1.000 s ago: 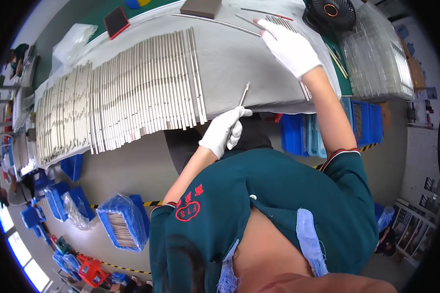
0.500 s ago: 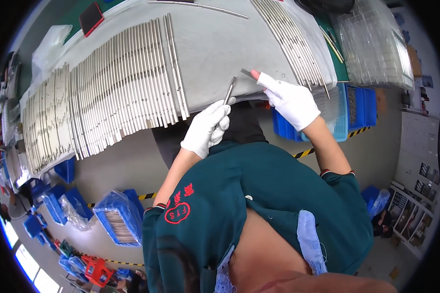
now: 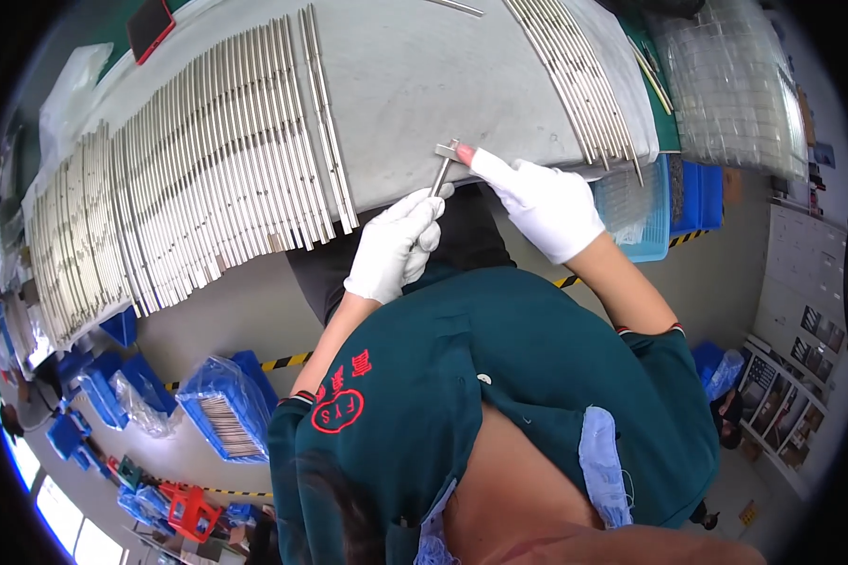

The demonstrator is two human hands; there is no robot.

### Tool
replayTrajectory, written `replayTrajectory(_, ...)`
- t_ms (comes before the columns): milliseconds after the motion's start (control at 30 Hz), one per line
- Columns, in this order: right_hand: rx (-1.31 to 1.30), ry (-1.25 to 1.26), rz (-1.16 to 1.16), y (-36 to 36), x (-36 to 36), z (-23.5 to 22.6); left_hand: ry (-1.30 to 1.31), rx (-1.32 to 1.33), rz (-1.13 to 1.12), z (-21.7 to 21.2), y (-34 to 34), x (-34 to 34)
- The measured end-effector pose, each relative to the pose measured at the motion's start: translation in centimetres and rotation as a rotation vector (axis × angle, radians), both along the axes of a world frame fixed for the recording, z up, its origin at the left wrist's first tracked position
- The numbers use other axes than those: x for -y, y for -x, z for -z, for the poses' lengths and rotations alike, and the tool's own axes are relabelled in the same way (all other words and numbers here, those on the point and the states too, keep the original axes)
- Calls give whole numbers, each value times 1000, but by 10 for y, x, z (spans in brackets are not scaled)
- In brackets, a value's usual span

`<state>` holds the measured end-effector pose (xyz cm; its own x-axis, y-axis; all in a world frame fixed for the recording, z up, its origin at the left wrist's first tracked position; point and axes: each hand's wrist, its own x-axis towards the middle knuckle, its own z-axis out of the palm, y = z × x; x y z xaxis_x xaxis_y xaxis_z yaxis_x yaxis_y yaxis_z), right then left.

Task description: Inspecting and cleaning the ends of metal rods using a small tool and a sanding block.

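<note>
The left hand [image 3: 393,247], in a white fabric glove, closes around a slim, shiny metal rod [image 3: 440,177] at the front edge of the desk [image 3: 667,139], while the right hand [image 3: 548,209], gloved alike with a bare fingertip, pinches a small flat metal piece [image 3: 448,153] that seems to touch the rod's upper end. Smooth grey cloth [image 3: 415,89] spreads widely between the left row of rods [image 3: 226,141] and the right row [image 3: 575,80]. The left glove hides the held rod's lower end, and a loose rod [image 3: 457,7] is cut off above.

Red lettering [image 3: 338,411] on green shirt [image 3: 575,348]
</note>
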<state>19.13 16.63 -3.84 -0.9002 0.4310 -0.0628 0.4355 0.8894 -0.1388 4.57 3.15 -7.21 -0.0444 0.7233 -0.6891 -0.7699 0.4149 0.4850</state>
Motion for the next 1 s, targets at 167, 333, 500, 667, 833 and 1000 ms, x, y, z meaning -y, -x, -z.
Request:
replayTrajectory(167, -51, -44, 24, 10, 0, 4, -24, 15, 6, 1, 1, -1)
replayTrajectory(333, 84, -3, 91, -4, 5, -6, -18, 6, -14, 1, 0, 1)
replayTrajectory(500, -19, -19, 78, 8, 4, 0, -37, -7, -16, 1, -2, -1)
replayTrajectory(667, 39, 47, 131, -13, 8, -7, -15, -24, -15, 2, -1, -1)
replayTrajectory(833, -136, 108, 92, -12, 5, -3, -29, 0, -6, 2, -1, -1)
replayTrajectory(1000, -33, -7, 51, -11, 4, 0, -38, -4, -15, 4, -1, 0)
